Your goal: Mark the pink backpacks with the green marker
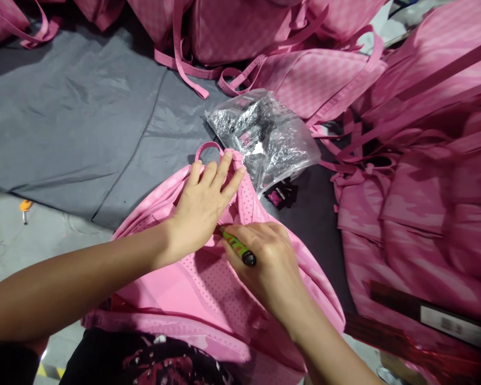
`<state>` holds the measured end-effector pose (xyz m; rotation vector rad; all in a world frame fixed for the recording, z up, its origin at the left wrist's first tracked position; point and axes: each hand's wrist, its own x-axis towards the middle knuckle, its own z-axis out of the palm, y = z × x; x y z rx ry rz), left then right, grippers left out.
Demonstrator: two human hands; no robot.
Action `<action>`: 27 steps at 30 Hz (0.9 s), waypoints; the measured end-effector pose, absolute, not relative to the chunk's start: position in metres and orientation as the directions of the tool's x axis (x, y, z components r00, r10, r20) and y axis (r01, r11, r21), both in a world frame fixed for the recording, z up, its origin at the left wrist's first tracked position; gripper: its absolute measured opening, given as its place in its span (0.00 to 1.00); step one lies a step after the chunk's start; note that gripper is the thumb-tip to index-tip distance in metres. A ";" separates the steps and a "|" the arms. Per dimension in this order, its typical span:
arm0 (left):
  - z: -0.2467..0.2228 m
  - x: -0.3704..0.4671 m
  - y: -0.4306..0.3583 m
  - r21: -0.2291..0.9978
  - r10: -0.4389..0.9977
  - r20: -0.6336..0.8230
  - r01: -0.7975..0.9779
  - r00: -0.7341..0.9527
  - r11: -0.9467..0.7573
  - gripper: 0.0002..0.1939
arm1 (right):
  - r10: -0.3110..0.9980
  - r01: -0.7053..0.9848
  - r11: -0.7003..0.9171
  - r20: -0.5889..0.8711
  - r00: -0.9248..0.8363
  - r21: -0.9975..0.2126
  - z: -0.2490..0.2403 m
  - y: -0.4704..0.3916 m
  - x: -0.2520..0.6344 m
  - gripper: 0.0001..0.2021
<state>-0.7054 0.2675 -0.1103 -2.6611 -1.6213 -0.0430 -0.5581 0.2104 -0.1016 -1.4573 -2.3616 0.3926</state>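
Observation:
A pink backpack (156, 289) lies in front of me with its perforated panel and straps facing up. My left hand (204, 206) rests flat on its upper part, fingers spread near the top loop. My right hand (264, 256) is closed around a slim tool (237, 247) with a green, orange-marked handle and a black end. The tool's tip points at the bag beside my left palm, and the hand hides part of it, so its exact kind is unclear. Just beyond the bag is a clear plastic bag (264, 133) with dark pieces inside.
Small black tags with a pink print (279, 197) lie right of the plastic bag. Pink backpacks (240, 32) line the far side, and more pink bags (420, 214) are piled at right. Dark grey cloth (76, 117) covers the surface. An orange-headed key (25, 206) is at left.

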 end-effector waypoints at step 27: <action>-0.109 -0.707 0.267 -0.058 0.886 0.055 0.887 0.461 -0.458 0.45 | 0.951 0.820 0.302 0.093 -0.295 -0.486 -0.106 0.210 -0.567 0.04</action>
